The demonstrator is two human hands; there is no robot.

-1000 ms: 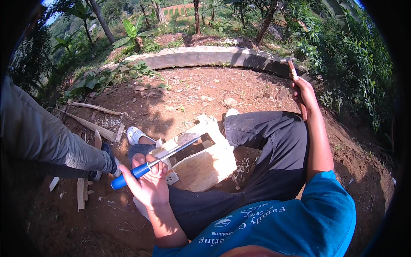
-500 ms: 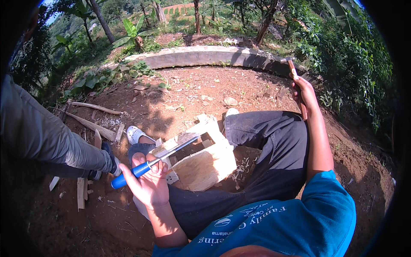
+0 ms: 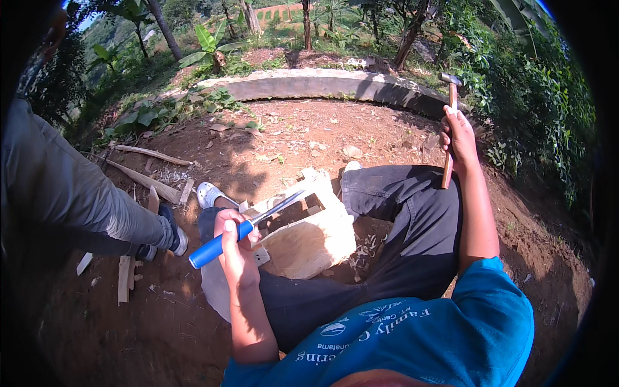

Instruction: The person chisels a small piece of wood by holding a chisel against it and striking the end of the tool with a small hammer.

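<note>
1. Head view: left hand (image 3: 239, 259) clamped round a blue-handled chisel (image 3: 244, 229), which slants over the pale wooden block (image 3: 313, 243)
2. Head view: right hand (image 3: 460, 135), well apart, wrapped round a wooden-handled hammer (image 3: 453, 98), head upward
3. Head view: block lies between bent legs (image 3: 419, 209), shavings (image 3: 369, 248) beside it
</note>
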